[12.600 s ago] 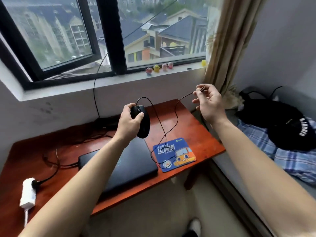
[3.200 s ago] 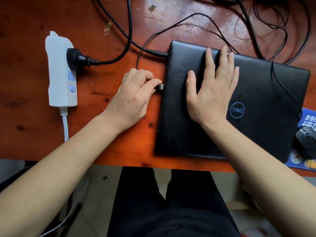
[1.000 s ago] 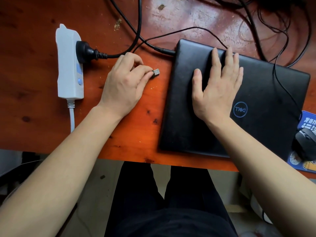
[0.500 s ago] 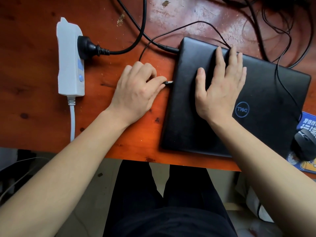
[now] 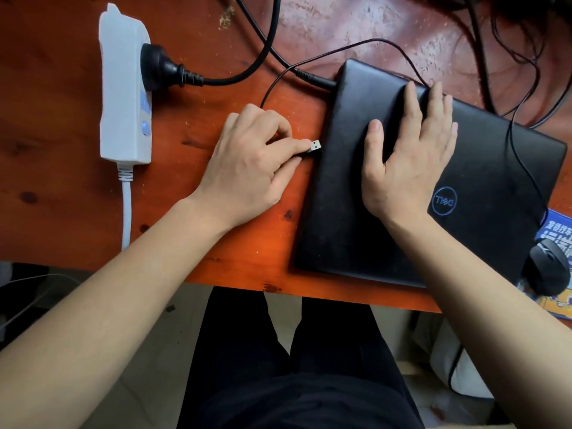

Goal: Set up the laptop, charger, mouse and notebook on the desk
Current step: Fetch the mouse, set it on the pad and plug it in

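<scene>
Two bare hands over red-brown table (image 5: 62, 212). Left hand (image 5: 247, 168) fingers (image 5: 291, 147) pinching USB plug (image 5: 315, 146), held just beside left edge of closed black laptop (image 5: 464, 193), apart from it. Right hand (image 5: 405, 159) flat on lid, fingers spread, gripping nothing. Charger cable (image 5: 312, 78) plugged into laptop's far left corner. Mouse (image 5: 546, 266) on blue mouse pad (image 5: 557, 233) at right. White power strip (image 5: 123, 97) holding one black plug (image 5: 161, 71).

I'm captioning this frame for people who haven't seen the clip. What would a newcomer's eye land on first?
First, the left hand pinching a USB plug, its metal tip just short of the closed black laptop's left edge. The right hand lies flat on the lid. At far left, a white power strip holds a black plug.
</scene>
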`<state>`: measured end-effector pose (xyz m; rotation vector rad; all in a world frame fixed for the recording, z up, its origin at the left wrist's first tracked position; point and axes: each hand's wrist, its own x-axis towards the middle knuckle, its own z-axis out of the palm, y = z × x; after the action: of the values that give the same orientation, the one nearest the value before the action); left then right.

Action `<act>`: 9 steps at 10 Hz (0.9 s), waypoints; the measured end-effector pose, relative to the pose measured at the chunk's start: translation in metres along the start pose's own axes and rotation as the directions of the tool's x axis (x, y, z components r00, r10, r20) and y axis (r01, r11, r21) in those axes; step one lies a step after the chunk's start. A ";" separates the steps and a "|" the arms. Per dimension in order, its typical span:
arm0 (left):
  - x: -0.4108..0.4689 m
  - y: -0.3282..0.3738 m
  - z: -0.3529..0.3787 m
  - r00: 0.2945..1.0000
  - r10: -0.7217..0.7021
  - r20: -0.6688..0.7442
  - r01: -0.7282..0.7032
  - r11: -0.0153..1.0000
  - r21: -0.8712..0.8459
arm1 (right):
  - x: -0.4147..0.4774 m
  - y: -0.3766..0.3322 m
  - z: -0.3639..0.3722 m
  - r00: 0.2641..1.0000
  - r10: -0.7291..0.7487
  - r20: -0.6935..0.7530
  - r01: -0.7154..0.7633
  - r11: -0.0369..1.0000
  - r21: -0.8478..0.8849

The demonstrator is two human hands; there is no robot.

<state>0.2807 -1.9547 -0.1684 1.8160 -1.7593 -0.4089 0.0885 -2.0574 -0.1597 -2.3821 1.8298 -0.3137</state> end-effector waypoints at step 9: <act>-0.008 0.007 0.003 0.999 -0.002 0.035 0.004 0.999 -0.048 | 0.000 -0.004 -0.004 1.000 0.010 0.015 -0.010 1.000 -0.026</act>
<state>0.2722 -1.9473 -0.1680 1.7882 -1.7558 -0.4830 0.0914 -2.0561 -0.1544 -2.3849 1.8499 -0.2717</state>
